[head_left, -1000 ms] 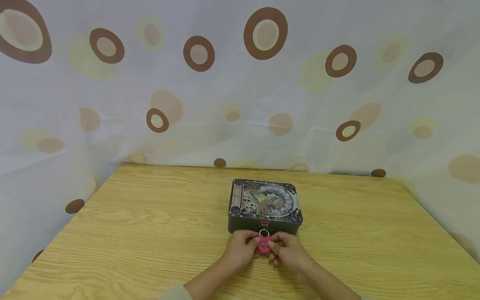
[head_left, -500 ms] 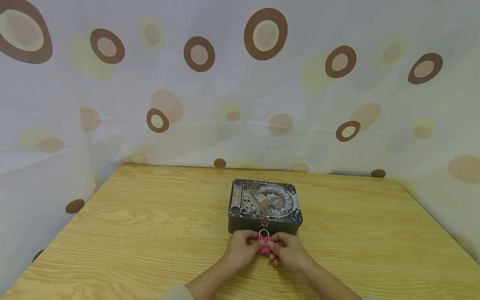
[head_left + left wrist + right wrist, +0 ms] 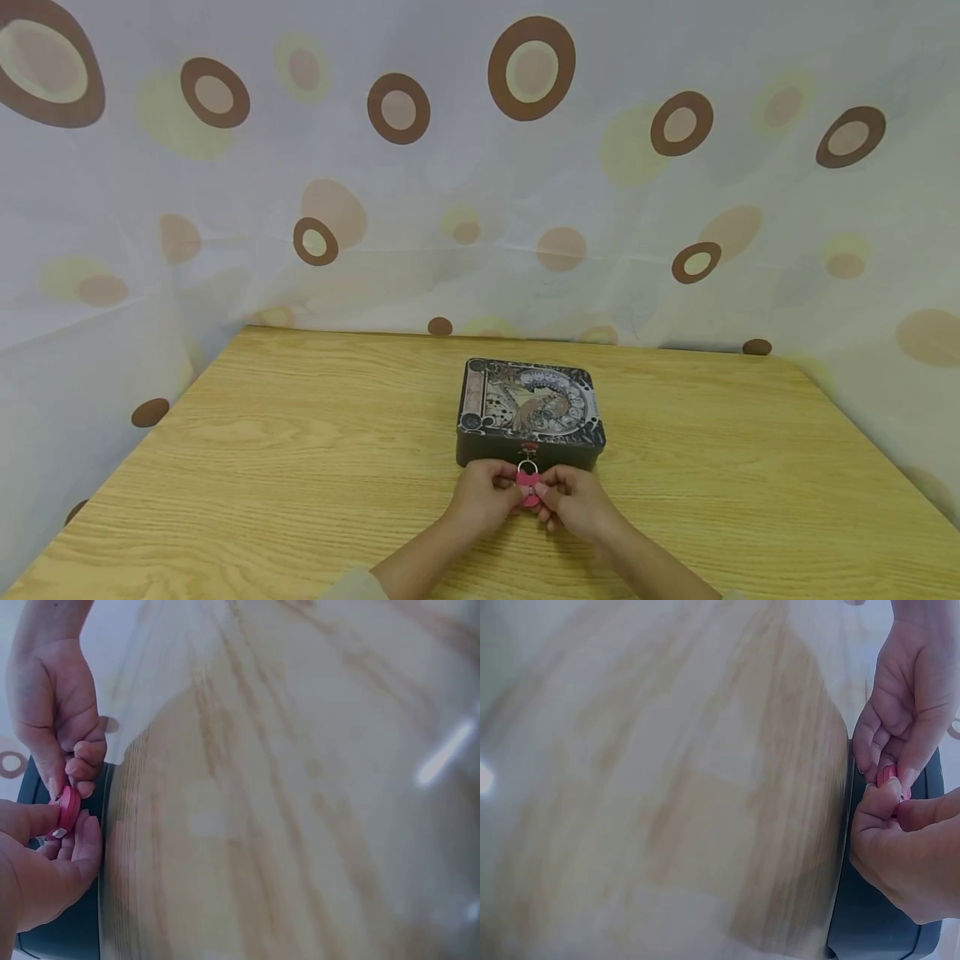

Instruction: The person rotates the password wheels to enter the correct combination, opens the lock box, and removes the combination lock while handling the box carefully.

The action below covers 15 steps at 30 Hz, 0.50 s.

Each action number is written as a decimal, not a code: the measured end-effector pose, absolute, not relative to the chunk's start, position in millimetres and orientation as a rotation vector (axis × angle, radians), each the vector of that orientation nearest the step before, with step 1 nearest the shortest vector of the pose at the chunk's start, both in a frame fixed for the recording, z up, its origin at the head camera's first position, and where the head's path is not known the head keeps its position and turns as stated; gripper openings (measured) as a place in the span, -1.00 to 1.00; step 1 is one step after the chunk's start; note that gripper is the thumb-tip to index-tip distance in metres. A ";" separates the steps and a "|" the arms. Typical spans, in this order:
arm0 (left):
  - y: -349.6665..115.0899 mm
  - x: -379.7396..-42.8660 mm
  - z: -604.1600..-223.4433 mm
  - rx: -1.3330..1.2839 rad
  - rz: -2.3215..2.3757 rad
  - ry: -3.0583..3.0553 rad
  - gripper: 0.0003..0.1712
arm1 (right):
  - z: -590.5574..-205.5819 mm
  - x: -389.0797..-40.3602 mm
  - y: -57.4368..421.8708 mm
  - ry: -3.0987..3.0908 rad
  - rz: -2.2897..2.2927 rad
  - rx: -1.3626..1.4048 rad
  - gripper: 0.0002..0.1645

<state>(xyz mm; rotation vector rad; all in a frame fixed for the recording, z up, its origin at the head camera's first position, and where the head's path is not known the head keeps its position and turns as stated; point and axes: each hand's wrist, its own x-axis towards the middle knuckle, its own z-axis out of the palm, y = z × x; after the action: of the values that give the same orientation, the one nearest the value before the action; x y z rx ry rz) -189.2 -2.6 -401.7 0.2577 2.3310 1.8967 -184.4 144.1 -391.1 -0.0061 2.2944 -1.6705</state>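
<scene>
A pink combination padlock [image 3: 528, 479] hangs by its silver shackle from the red clasp [image 3: 530, 448] on the front of a dark tin box [image 3: 536, 404] with a printed lid. My left hand [image 3: 482, 497] pinches the lock's left side, its thumb on the face by the number dials. On the other side my right hand [image 3: 577, 500] grips the lock between thumb and fingers. Both thumbs partly cover the dials, so the digits cannot be read. In the left wrist view the padlock [image 3: 67, 810] shows edge-on between the two hands, close to the box front.
The box stands on a wood-grain table [image 3: 300, 433], a little right of its middle. A pale curtain [image 3: 465, 167] with brown and yellow circles hangs behind the table and along both sides.
My left thumb has moved right across the padlock's face, onto the dials that showed a second ago. The box and my right hand stay nearly where they were.
</scene>
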 end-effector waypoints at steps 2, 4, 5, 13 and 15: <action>-2.6 -189.3 -401.0 0.260 1.892 2.331 -0.80 | -390.5 -184.3 144.1 2.289 -1.674 -0.010 -0.85; -2.6 -189.3 -400.5 0.261 1.889 2.333 -0.80 | -389.9 -184.1 144.1 2.287 -1.675 -0.013 -0.85; -2.6 -189.5 -400.5 0.260 1.883 2.340 -0.80 | -389.8 -184.0 144.1 2.288 -1.676 -0.014 -0.84; -3.7 -191.0 -401.8 0.265 1.877 2.332 -0.77 | -389.5 -184.0 144.0 2.293 -1.679 -0.005 -0.85; -4.3 -191.6 -402.3 0.272 1.877 2.318 -0.75 | -389.5 -184.2 144.1 2.290 -1.681 -0.005 -0.85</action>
<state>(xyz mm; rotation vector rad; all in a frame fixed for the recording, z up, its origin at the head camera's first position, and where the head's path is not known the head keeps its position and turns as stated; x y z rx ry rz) -191.6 -4.3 -402.3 0.2725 2.3175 1.8768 -184.2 144.1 -389.5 -0.0048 2.2904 -1.6812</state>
